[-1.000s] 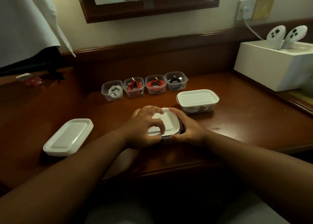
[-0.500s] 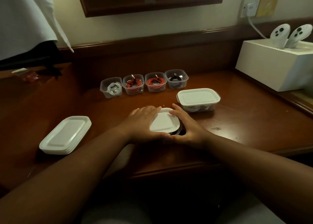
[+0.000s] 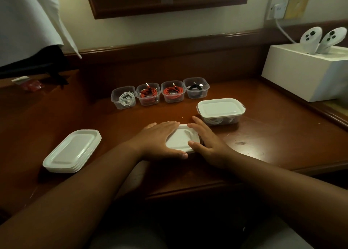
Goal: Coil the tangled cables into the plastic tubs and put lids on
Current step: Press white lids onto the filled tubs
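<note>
A white lid (image 3: 180, 140) lies on a tub near the desk's front; the tub itself is almost hidden under it. My left hand (image 3: 160, 137) presses flat on the lid's left side, fingers straight. My right hand (image 3: 205, 141) lies flat along its right edge, thumb on the lid's near corner. Behind and to the right stands a lidded tub (image 3: 221, 111) with white cable inside. Further back is a row of small open tubs: white cable (image 3: 124, 98), red cable (image 3: 148, 95), red cable (image 3: 173, 92), black cable (image 3: 196, 88).
A stack of white lids (image 3: 72, 151) lies at the front left of the wooden desk (image 3: 273, 135). A white box (image 3: 301, 73) with two white controllers (image 3: 320, 38) stands at the right. White cloth (image 3: 28, 19) hangs at the top left.
My left hand's fingers have uncurled from the lid's edge and now lie flat on it. My right hand has flattened against the lid's right side. The lid sits lower on the tub.
</note>
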### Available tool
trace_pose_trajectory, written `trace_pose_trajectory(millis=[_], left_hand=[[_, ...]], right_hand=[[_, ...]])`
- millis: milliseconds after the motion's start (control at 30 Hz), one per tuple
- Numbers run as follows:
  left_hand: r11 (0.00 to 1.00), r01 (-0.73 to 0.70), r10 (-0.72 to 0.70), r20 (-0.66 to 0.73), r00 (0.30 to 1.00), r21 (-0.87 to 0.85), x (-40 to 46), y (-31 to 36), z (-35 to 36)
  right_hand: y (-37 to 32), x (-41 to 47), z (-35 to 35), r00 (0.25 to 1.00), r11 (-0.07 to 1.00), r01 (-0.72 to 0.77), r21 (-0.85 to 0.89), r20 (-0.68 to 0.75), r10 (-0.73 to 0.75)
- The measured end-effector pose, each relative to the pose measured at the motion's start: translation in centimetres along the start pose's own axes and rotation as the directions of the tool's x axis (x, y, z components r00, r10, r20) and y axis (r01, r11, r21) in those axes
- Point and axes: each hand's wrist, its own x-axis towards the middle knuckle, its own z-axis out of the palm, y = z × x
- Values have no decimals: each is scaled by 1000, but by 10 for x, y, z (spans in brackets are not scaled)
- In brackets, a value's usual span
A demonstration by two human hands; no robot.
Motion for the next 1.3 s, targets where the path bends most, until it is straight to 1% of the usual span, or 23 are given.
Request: trace_pose_trajectory(millis=[167,300,467,600,667,733,767,833,867,900,933,1000,1033,1100,1200,1300], left_hand=[[998,-1,0,-23,1000,-64,5,0,3],[999,20,-21,-33,999,-49,7,-3,14],[999,43,-43,3,999,-15,10,0,15],[998,56,-56,-16,998,-19,10,1,16],[998,63,-64,-37,997,-26,11,-1,17],[994,55,-64,-98,993,-92,9,-2,18],[982,35,-64,-151,987,-186,5,-3,18],[917,-51,-61,-264,962,-397,-5,-9,20],[903,-89,-40,-287,957,-421,-10,-13,22],[921,-114,6,-279,960,-373,-16,-17,23],[950,-135,66,-242,968,-281,-21,-22,23],[984,-167,155,-150,977,-69,-29,-32,22],[985,-168,171,-133,976,33,-30,-39,20],[967,-144,176,-148,973,209,-33,-49,18],[931,-26,103,-193,976,364,-32,-58,13],[907,170,-80,-238,968,385,-26,-75,6]], right_hand=[[2,0,6,1000,997,11,-76,28,-9],[-2,0,7,1000,996,-12,-92,14,13],[-9,3,4,999,990,-37,-136,-30,33],[-13,4,2,999,980,-51,-193,-18,49],[-15,7,-2,998,969,-53,-241,10,57],[-18,11,-8,996,959,-39,-280,63,58],[-18,13,-11,993,960,-38,-278,93,66],[-20,21,-17,984,970,-74,-232,142,109],[-22,26,-19,978,972,-110,-207,152,143],[-25,32,-21,974,968,-148,-202,142,178],[-29,39,-21,972,956,-180,-231,106,209],[-36,55,-19,977,920,-203,-335,-12,211],[-41,63,-17,980,906,-197,-373,-51,192],[-49,80,-12,984,889,-172,-424,-41,171],[-64,102,-8,986,888,-140,-438,24,167],[-75,123,-2,989,912,-108,-396,48,138]])
